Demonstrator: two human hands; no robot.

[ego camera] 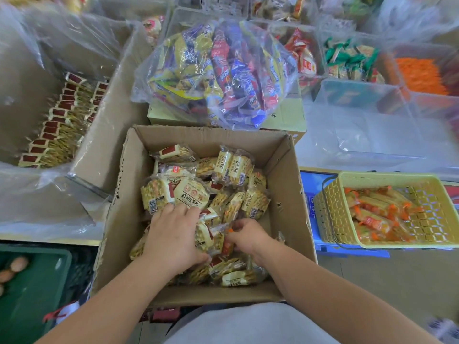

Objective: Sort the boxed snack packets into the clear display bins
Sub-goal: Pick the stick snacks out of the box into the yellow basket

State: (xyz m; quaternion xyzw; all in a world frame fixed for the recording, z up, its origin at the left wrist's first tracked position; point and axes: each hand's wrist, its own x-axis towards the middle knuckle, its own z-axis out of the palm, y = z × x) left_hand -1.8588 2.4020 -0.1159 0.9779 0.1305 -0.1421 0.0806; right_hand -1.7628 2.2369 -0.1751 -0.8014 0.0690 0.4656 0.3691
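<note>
Head view: left hand and right hand are gripping cracker packets inside the cardboard box, fingers curling round them, likely gathering a handful for binning.

Yellow perforated plastic basket at right, tilted, dark wire handle folded along its left rim; orange-and-yellow wrapped sticks piled loosely inside; basket rests on a blue surface; clear plastic bag at top centre, stuffed with purple, red and yellow packets, mouth crumpled; bag sits on a closed cardboard carton with printed characters on its top; dark green crate at bottom left; brown eggs in it by the left edge; blurred red-and-white object just beside the crate, cannot tell what.
</note>
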